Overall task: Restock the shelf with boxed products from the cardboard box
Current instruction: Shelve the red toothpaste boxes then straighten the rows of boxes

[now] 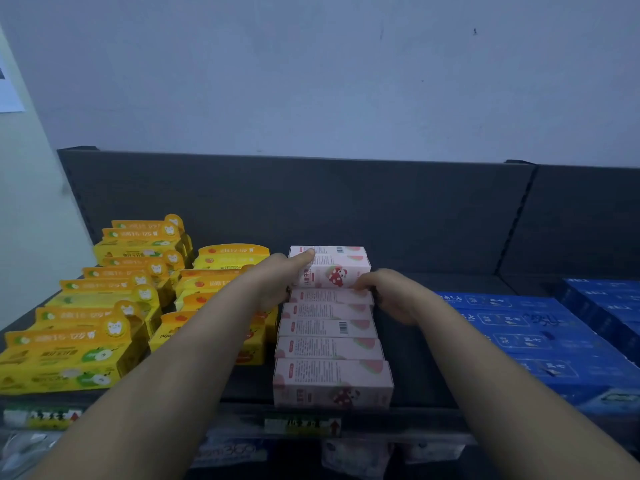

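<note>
Raised pink box (330,273) at the rear of the pink row (329,348) on the shelf (408,344). Left grip (277,282): index finger straight on its top left edge, other fingers hidden, so its opening cannot be told. Right grip (384,294): fingers curled narrow, pinching its lower right corner.

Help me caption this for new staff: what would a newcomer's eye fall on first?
Two bare forearms reach up the middle, where the left hand and right hand meet on a raised pink box at the back of a pink row in the centre of the shelf. Bright yellow boxes crowd the left side and blue boxes fill the right, under a blank wall.
</note>
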Demonstrator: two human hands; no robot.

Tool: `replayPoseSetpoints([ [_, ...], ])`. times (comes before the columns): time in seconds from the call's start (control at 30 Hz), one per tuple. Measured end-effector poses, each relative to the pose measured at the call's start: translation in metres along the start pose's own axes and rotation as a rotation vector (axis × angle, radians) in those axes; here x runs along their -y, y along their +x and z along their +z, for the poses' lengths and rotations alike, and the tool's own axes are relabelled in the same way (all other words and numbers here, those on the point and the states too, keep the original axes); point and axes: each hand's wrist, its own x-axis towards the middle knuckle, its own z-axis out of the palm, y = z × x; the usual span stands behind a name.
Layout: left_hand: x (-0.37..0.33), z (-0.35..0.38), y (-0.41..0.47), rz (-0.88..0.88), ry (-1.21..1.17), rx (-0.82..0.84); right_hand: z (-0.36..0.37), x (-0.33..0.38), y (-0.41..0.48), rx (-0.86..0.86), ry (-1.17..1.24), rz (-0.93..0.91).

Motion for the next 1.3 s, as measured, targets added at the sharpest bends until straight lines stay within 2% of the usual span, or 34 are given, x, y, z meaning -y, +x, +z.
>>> replayPoseSetpoints([
  [0.23, 0.004, 0.011, -0.018, 0.030, 0.022, -0.082, 0.015, -0.009, -0.015, -0.020, -0.097, 0.008],
  [0.53, 0.005, 0.017, -0.040, 0.096, 0.008, -0.199, 0.021, -0.010, -0.039, -0.029, -0.095, 0.005],
  [0.63, 0.011, 0.011, -0.057, 0.144, 0.095, -0.201, 0.018, -0.013, -0.052, -0.059, -0.113, -0.009],
  [0.83, 0.034, 0.010, -0.099, 0.252, 0.226, -0.178, 0.026, -0.022, -0.079, -0.009, -0.237, -0.124],
  [1.0, 0.060, 0.006, -0.115, 0.239, 0.218, -0.162, 0.036, -0.032, -0.108, -0.076, -0.195, -0.154],
  [1.17, 0.070, 0.017, -0.127, 0.240, 0.156, -0.110, 0.048, -0.041, -0.119, -0.066, -0.216, -0.152],
  [1.3, 0.071, 0.022, -0.135, 0.231, 0.101, -0.143, 0.049, -0.043, -0.125, -0.109, -0.156, -0.135],
])
